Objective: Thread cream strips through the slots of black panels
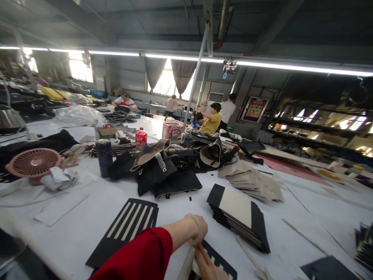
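Both hands low at the bench (87, 217) edge: left hand (196, 229) curled, fingertips pinching the slotted black panel (217, 258), right hand (208, 266) lying flat on it, fingers open.

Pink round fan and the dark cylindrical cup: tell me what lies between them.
In the head view, between the pink round fan and the dark cylindrical cup lie a rolled white cloth and tan scraps on the white table.

The right hand (208, 268) is cut off at the bottom edge; the left hand (196, 229) hides whatever both hands pinch.
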The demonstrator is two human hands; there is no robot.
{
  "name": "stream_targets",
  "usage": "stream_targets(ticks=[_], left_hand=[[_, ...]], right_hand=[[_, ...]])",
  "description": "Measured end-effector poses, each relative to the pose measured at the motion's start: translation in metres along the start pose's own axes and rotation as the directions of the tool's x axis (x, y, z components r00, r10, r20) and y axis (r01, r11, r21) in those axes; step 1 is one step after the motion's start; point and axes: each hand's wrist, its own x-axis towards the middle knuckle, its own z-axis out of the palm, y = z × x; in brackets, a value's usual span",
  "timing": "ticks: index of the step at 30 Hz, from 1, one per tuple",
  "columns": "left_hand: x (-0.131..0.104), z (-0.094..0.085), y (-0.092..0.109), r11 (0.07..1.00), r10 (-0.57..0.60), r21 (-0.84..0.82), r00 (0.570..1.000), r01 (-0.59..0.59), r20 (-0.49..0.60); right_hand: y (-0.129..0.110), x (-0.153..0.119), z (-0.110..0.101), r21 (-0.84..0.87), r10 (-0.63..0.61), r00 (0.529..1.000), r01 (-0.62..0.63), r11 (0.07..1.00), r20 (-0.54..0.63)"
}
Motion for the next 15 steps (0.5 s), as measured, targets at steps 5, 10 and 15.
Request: stream_targets(ticks=[5, 10, 15], left_hand=[[-0.022, -0.001, -0.007, 0.998, 0.000, -0.067, 1.000, 0.001, 0.016], [-0.093, 0.014, -0.021, 0.956, 0.034, -0.288, 0.996, -0.056, -0.078], [-0.215, 0.044, -0.025, 0.686, 0.021, -0.717, 0.988, -0.125, -0.152]], right_hand=[[-0.003, -0.002, -0.005, 0.019, 0.011, 1.000, -0.011, 1.000, 0.007], [0.000, -0.010, -0.019, 0.072, -0.033, 0.999, 0.032, 0.997, 0.011], [0.003, -0.017, -0.029, 0.166, -0.076, 0.997, 0.076, 0.983, -0.006]])
